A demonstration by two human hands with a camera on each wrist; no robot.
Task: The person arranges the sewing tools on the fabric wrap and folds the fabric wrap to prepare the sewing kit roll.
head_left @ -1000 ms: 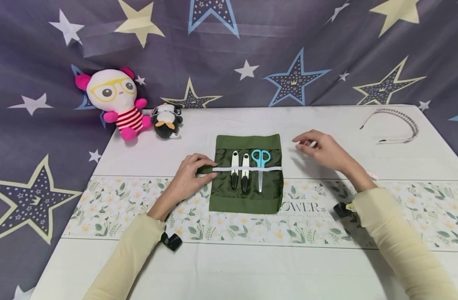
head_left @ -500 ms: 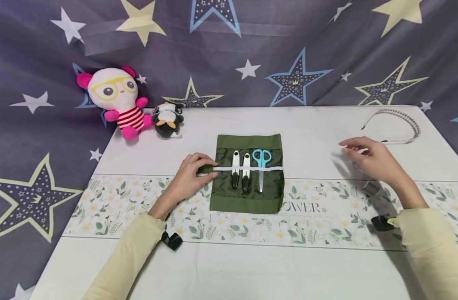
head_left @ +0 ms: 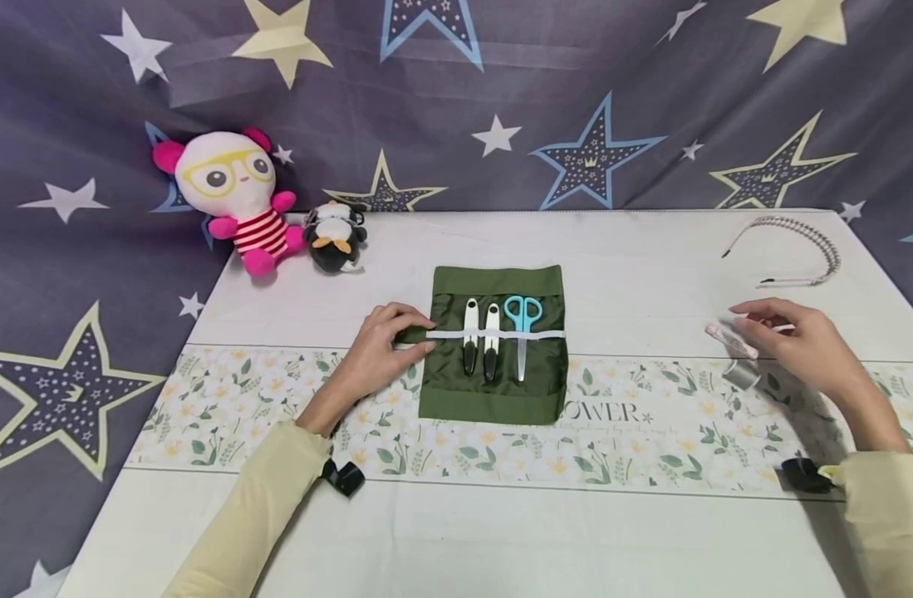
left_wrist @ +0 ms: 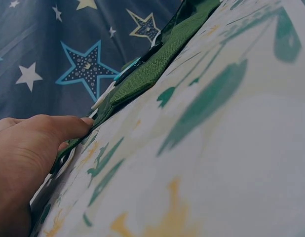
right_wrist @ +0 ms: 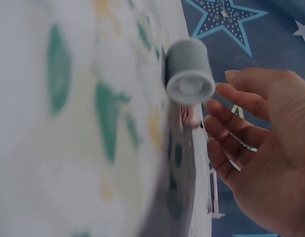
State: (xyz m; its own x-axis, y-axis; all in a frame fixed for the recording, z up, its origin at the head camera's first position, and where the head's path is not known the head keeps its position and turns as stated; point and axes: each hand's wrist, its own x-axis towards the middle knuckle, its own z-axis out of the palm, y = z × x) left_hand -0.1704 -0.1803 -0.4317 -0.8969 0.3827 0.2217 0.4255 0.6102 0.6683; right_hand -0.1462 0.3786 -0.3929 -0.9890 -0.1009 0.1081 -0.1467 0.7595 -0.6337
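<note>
A dark green fabric tool roll (head_left: 493, 407) lies unfolded in the head view. Its white elastic band (head_left: 449, 334) crosses two slim white tools with black tips (head_left: 471, 336) and scissors with blue handles (head_left: 522, 311). At the roll's left edge, my left hand (head_left: 385, 349) holds the fabric between thumb and fingers; the left wrist view shows a digit on the green edge (left_wrist: 76, 140). My right hand (head_left: 807, 340) hovers with loosely bent fingers, holding nothing. Just left of it are a grey thread spool (right_wrist: 189, 64) and a small pinkish patterned item (head_left: 731, 340).
A beaded headband (head_left: 822, 245) lies at the back right. At the back left sit a pink-and-white plush toy (head_left: 239, 199) and a small penguin plush (head_left: 332, 241). A starry curtain (head_left: 426, 108) hangs behind the table (head_left: 456, 540).
My right hand has moved right and toward me, from beside the tool roll to the spool and pinkish item. My left hand stays at the roll's edge.
</note>
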